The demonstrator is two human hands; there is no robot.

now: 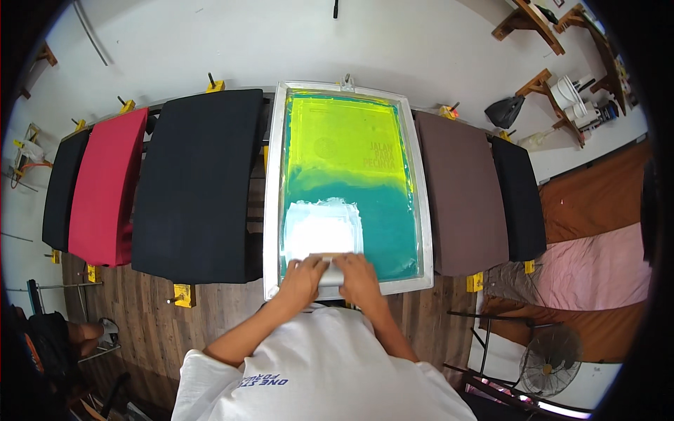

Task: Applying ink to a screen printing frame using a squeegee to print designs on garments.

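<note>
In front of me lies a screen-printing screen with an aluminium frame (422,217). Its mesh is yellow-green at the far half and teal at the near half, with lettering at the far right. A patch of white ink (324,223) spreads over the near left of the mesh. At the near edge of that patch, my left hand (302,276) and my right hand (357,277) grip a squeegee (331,274) from both sides, their fingers curled over its top. The hands cover much of it, and its blade is hidden.
To the left stand boards covered in black (198,186), red (105,189) and black cloth (64,193); to the right, brown (462,196) and black (518,200) ones. Yellow clamps (184,295) jut from their ends. A fan (550,354) stands at lower right, near hanging cloth (597,270).
</note>
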